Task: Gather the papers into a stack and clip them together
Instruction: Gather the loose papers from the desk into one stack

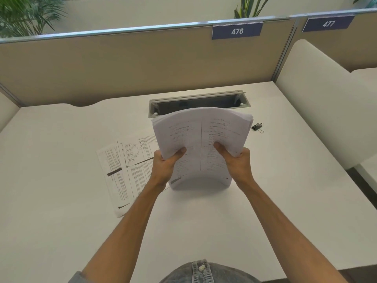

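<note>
Both hands, left hand and right hand, pinch the stack upright, fingers clamped on its sides to square its bottom edge on the surface; loose sheets and binder clip wait alongside.

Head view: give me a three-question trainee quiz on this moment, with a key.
1. True or false: the binder clip is already on the stack.
2. Which holds the stack? A) left hand only B) right hand only C) both hands
3. Where do the loose sheets lie relative to the stack?

Key:
1. False; the clip lies on the desk, right of the stack.
2. C; one hand grips each side, with the stack's bottom edge at the desk.
3. Flat on the desk, to the stack's left, not yet gathered.
</note>
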A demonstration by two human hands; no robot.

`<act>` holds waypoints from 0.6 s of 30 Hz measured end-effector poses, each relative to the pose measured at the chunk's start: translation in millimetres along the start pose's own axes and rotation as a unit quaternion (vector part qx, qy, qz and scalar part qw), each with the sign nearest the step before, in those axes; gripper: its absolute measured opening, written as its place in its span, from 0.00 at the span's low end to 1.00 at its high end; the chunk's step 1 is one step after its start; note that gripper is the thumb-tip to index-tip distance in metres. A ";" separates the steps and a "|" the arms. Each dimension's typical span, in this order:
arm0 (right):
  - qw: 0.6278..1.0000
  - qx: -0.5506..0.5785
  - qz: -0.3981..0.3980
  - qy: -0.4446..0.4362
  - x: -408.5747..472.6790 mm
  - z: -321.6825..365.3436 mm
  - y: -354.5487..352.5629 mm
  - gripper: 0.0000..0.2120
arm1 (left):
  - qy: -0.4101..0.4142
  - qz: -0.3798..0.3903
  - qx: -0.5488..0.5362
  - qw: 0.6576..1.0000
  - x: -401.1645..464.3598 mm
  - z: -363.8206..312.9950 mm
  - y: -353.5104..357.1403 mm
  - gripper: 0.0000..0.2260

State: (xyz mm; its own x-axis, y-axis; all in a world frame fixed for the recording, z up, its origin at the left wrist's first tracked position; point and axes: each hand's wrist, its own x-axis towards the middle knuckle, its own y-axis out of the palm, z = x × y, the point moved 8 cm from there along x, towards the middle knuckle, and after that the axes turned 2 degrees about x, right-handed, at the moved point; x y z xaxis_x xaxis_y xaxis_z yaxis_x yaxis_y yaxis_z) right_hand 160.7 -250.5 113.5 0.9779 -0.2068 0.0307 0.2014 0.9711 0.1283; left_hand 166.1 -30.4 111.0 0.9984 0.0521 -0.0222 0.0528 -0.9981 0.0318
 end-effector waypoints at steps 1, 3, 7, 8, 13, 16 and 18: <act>1.000 -0.006 0.002 0.005 -1.3 -7.4 0.0 0.04 | -0.008 -0.005 0.003 1.000 -1.1 7.7 -0.8 0.13; 1.000 -0.021 0.004 0.021 -4.3 -26.3 -3.2 0.04 | -0.026 -0.014 0.016 0.999 -3.4 22.4 -2.9 0.10; 0.993 -0.108 0.004 0.042 -11.6 -58.2 -11.1 0.15 | -0.060 -0.044 0.009 0.997 -3.4 35.5 -9.7 0.05; 0.991 -0.132 0.008 0.034 -13.7 -59.5 -10.7 0.15 | -0.068 -0.053 0.007 0.996 -2.4 35.9 -12.3 0.05; 0.984 -0.178 0.007 -0.010 -17.4 -46.6 -2.6 0.10 | -0.149 -0.060 0.004 0.987 0.5 42.6 -27.8 0.02; 0.983 -0.178 0.031 -0.011 -16.9 -43.4 4.4 0.11 | -0.183 -0.064 0.000 0.981 2.6 49.3 -43.6 0.04; 0.984 -0.171 0.042 -0.007 -16.7 -43.7 6.0 0.15 | -0.197 -0.092 0.025 0.976 5.0 56.3 -62.1 0.05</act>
State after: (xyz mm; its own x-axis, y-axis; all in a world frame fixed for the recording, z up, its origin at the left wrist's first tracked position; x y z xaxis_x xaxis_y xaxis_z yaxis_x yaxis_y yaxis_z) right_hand 148.1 -236.1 70.4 0.9914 -0.1243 0.0413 0.1303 0.9677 -0.2159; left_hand 166.7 30.0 52.6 0.8859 0.2242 -0.4060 0.2205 -0.9737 -0.0567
